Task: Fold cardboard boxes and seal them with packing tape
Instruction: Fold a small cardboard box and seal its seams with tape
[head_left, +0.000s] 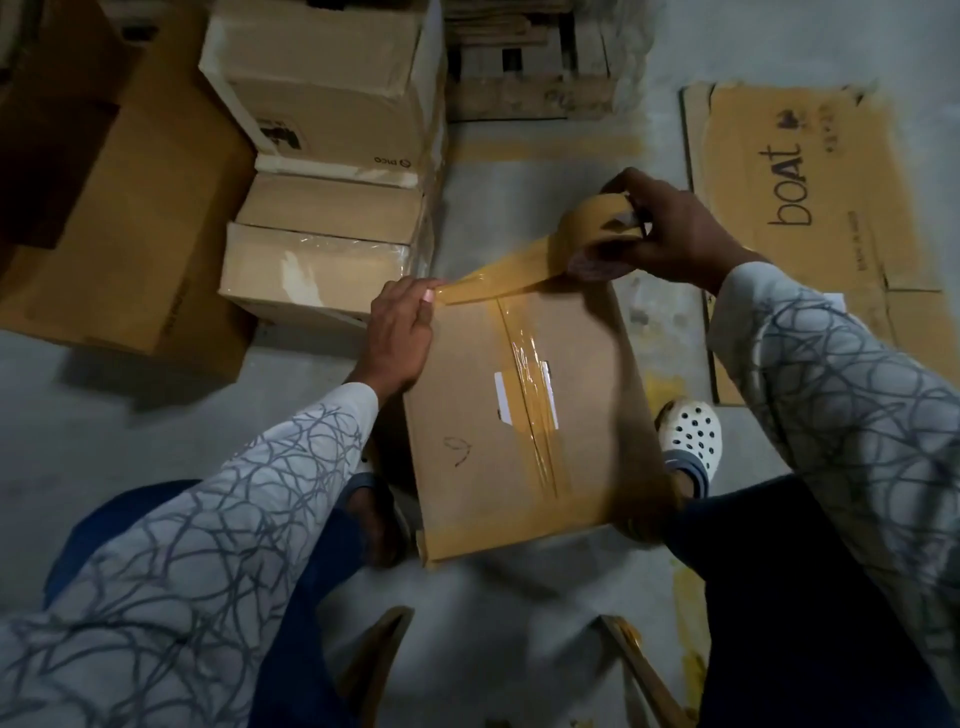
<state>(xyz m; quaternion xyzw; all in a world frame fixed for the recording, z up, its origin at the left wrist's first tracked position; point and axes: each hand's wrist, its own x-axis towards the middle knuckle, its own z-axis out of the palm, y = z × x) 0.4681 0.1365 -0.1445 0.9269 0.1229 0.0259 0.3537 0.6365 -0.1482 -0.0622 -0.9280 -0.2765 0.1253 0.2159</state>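
We see a brown cardboard box (519, 415) lying closed on the grey concrete floor (156, 415) between the person's legs, with a white perforated clog (691, 431) just beside its right side. Its long axis runs away from the body. A centre seam (530, 389) along that axis is covered with glossy tape, and a band of tape also wraps the near edge. The left hand (400, 332) sits at the box's far left corner, fingers curled over the edge and thumb pinning down the end of a tan strip of tape (498, 273). The right hand (670, 228) is closed around a roll of tan packing tape (597, 228), held raised above and a little beyond the far right corner. The strip stretches taut between the two hands, crosswise to the seam and along the far edge, fixed at the left and rising off the cardboard toward the right. We judge that the coming move turns on this slant: the roll, in the nearer right hand, has to come down toward the far right corner so the strip lies flat across the seam's end. To the left are stacked cardboard boxes (322, 270); to the right lies a flattened cardboard sheet (810, 208) printed "boat".
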